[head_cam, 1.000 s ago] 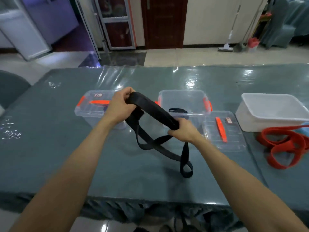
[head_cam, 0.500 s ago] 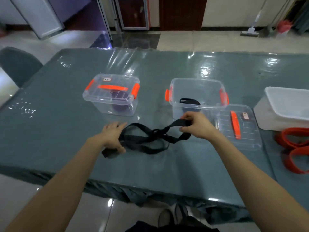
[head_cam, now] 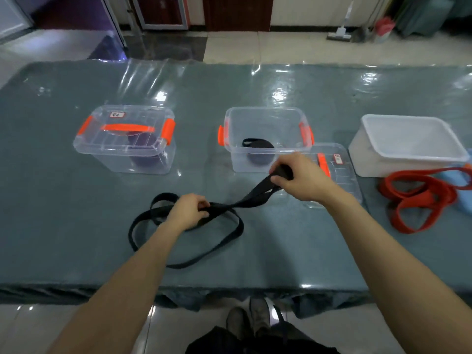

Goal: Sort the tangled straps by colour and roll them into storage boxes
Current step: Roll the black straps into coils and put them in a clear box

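1. Black strap (head_cam: 245,200): one, lying in loose loops on the surface (head_cam: 76,226) near its front edge, with one end lifted up toward the right.
2. Hands: two, both on this strap. The left hand (head_cam: 189,213) pinches it where the loops cross. The right hand (head_cam: 301,177) is curled round the raised end, just in front of the open box.
3. Clear storage boxes with orange latches: two, standing well apart. The lidded box (head_cam: 125,139) on the left holds one dark roll (head_cam: 145,155). The open box (head_cam: 265,123) holds one rolled black strap (head_cam: 258,144).
4. Loose lid (head_cam: 342,180): one, flat on the surface just right of the open box, partly hidden by the right hand.
5. White tub (head_cam: 408,159): one, further right, uncovered.
6. Red straps (head_cam: 419,198): one tangle on the surface in front of the tub; how many cannot be told. One blue thing (head_cam: 457,180) lies beside it at the right edge.
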The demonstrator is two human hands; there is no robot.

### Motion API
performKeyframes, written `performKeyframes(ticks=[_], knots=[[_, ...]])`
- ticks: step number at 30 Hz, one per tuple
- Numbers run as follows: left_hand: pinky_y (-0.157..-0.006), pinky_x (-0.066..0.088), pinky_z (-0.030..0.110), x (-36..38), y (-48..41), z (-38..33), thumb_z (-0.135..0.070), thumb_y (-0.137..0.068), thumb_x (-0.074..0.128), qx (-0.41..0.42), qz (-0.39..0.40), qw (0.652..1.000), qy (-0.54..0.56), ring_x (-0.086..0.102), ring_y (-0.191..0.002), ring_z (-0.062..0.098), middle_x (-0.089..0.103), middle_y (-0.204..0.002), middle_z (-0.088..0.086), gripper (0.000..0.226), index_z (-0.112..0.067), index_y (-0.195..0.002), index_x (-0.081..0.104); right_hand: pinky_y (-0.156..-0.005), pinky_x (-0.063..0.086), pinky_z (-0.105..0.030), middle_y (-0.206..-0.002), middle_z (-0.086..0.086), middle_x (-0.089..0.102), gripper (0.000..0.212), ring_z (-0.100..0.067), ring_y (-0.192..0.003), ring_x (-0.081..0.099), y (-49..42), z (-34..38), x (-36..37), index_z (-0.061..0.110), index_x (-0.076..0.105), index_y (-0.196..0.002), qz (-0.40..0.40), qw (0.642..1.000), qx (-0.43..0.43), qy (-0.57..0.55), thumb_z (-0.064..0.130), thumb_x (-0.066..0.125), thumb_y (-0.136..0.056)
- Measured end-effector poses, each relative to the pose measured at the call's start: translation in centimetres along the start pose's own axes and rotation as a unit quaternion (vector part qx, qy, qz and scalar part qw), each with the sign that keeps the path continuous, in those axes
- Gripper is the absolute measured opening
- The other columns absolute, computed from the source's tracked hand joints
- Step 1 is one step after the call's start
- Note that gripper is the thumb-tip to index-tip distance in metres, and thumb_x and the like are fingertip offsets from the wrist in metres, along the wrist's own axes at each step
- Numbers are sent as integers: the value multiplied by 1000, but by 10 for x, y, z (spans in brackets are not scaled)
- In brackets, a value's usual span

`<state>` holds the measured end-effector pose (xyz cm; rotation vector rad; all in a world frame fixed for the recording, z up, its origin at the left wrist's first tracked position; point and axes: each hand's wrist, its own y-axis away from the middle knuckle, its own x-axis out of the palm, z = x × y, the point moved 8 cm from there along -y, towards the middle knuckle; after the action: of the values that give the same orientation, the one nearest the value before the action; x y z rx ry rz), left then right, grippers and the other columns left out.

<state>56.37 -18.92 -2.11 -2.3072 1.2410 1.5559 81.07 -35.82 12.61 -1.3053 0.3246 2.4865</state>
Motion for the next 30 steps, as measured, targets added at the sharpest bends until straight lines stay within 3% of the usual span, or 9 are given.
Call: performKeyframes(ticks=[4, 8, 11, 14, 16, 19, 21, 26, 30], knots=[[-73, 51, 17, -66, -2, -7, -13, -104, 72, 16, -70, 963, 259, 63, -78, 17, 73, -89, 9, 8, -8, -98, 76, -98, 42, -38, -111, -4, 54, 14, -30, -116, 52, 3, -73, 7, 20, 64, -100, 8, 992, 64, 108, 9, 70, -93], [-79, 53, 27, -165, 6, -6, -18, -112, 59, 32, -206, 867, 452, 58, -70, 14, 61, -80, 3, 15, -13, -99, 65, -107, 45, -42, -133, -9, 43, 12, -36, -114, 59, 8, -106, 34, 16, 65, -106, 33, 990, 98, 91, 9, 67, -96], [-84, 57, 34, -154, 9, -19, -12, -111, 59, 29, -192, 903, 384, 67, -74, 17, 69, -85, 8, 9, -6, -115, 64, -90, 54, -42, -147, -15, 45, 13, -39, -103, 65, 13, -115, 56, 19, 64, -103, 55, 987, 127, 83, 7, 64, -96], [-104, 55, 46, -66, 6, -27, -8, -107, 66, 4, -61, 974, 218, 72, -97, 29, 76, -107, 16, 20, -1, -125, 67, -78, 55, -39, -107, -10, 72, 4, -30, -91, 68, 27, -125, 77, 17, 67, -94, 82, 980, 175, 52, 21, 69, -95], [-117, 46, 45, -9, 8, -28, -26, -103, 74, 15, 2, 999, 37, 64, -129, 26, 68, -139, 9, 45, -10, -143, 63, -79, 58, -39, -92, -7, 74, 23, -29, -89, 71, 43, -135, 92, 16, 71, -92, 110, 971, 204, 51, 39, 71, -97], [-125, 32, 47, 52, 2, -33, -53, -96, 74, 53, 33, 984, -166, 47, -147, 27, 56, -155, 2, 74, -25, -159, 47, -89, 57, -40, -112, -14, 76, 27, -37, -107, 71, 65, -148, 116, 16, 71, -121, 168, 964, 188, 82, 35, 61, -104], [-126, 27, 48, 83, -2, -37, -59, -93, 72, 53, 54, 965, -251, 46, -143, 28, 59, -150, 0, 75, -30, -157, 47, -94, 56, -46, -121, -18, 73, 42, -40, -113, 69, 76, -160, 123, 19, 54, -143, 167, 964, 198, 57, 31, 62, -104], [-115, 33, 44, 99, -3, -55, -44, -94, 73, 68, 49, 973, -213, 55, -126, 23, 72, -125, -8, 35, -32, -127, 69, -102, 51, -50, -144, -20, 58, 50, -43, -126, 60, 56, -180, 116, 8, 48, -148, 63, 974, 211, 44, 37, 58, -109], [-100, 52, 40, 81, 19, -61, -35, -94, 82, 93, 50, 991, -81, 66, -114, 21, 70, -120, -3, 39, -27, -131, 74, -111, 44, -48, -146, -14, 57, 49, -37, -136, 50, -2, -161, 118, 11, 53, -146, 39, 988, 116, 89, 33, 64, -105]])
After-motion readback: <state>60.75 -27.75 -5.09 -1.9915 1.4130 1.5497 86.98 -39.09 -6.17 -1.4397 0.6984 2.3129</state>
